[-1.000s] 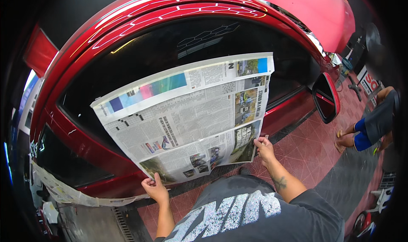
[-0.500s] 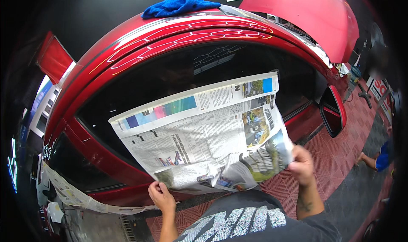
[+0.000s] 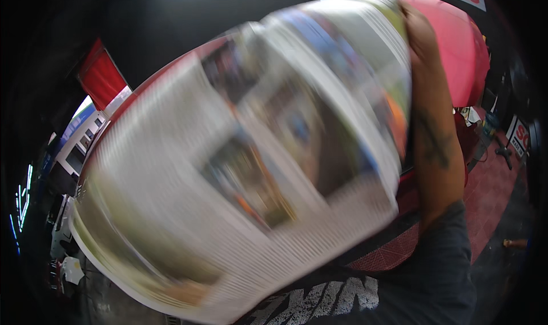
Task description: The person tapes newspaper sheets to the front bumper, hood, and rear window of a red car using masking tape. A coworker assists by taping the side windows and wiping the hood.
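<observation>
Motion-blurred newspaper [image 3: 245,159], dark fisheye edges

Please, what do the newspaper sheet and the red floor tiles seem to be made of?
The newspaper sheet: matte paper, judging by its printed pictures and soft curve, though blurred.
The red floor tiles: probably dull plastic, from the fine grid texture; rubber is possible.

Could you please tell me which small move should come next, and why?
Probably lower the bare right hand a little: it holds the large, printed, whitish newspaper sheet high by its upper right edge, and the curved sheet hides most of the glossy red car from view.
</observation>
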